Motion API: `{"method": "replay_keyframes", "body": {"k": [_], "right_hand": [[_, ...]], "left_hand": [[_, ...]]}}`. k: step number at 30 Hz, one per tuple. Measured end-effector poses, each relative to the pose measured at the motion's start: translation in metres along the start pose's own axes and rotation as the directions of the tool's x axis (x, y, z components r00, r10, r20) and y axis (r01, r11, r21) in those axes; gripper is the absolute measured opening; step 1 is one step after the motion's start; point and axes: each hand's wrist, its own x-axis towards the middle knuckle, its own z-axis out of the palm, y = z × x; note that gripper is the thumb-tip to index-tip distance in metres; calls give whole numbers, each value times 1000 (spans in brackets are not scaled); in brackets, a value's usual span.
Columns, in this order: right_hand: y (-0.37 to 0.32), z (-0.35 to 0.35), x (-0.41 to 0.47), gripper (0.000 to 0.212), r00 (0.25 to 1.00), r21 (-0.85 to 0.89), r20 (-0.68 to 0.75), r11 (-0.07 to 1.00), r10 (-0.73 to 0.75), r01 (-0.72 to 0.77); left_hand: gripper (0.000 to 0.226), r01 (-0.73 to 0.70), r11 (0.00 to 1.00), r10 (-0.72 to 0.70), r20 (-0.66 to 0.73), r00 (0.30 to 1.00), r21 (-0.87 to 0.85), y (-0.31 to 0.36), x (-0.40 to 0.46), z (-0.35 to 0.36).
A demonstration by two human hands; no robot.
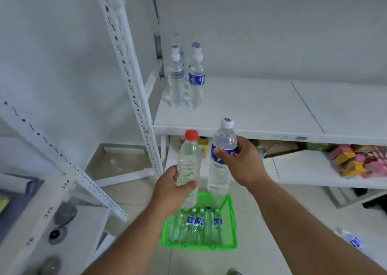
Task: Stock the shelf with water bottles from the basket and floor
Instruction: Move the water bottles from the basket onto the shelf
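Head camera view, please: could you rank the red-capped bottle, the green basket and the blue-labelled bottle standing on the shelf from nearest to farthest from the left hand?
1. Red-capped bottle: held in the left hand itself.
2. Green basket: on the floor just below the hand.
3. Blue-labelled bottle on the shelf: up at the shelf's back left, well beyond the hand.

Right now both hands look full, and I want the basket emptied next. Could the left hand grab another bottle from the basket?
Probably not yet. The left hand is wrapped around the red-capped bottle, leaving no free fingers. The basket lies open just below, so nothing else blocks the way.
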Motion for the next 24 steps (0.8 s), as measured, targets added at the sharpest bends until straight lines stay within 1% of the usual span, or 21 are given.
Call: {"method": "replay_keyframes", "body": {"k": [5,8,11,17,21,24], "right_hand": [[-39,-18,-14,26,998,3,-48,999,-45,45],[-50,-25,-17,32,997,13,-61,998,-54,55],[-56,-33,-18,34,995,41,-75,997,-66,69],[-57,-53,1,35,994,68,-36,992,-104,107],[-52,-70,24,33,990,104,5,985,-140,139],[-47,-81,43,34,987,146,53,979,-149,140]], "left_hand": [[38,-74,997,75,-30,997,27,33,-18,-16],[40,-91,996,92,-51,994,27,45,-22,-20],[39,-102,994,104,-82,991,29,56,-23,-19],[36,-135,990,140,-127,982,52,76,-17,-3],[37,-118,992,122,-189,974,35,85,-4,17],[38,-108,994,107,-204,973,10,91,7,33]]}}
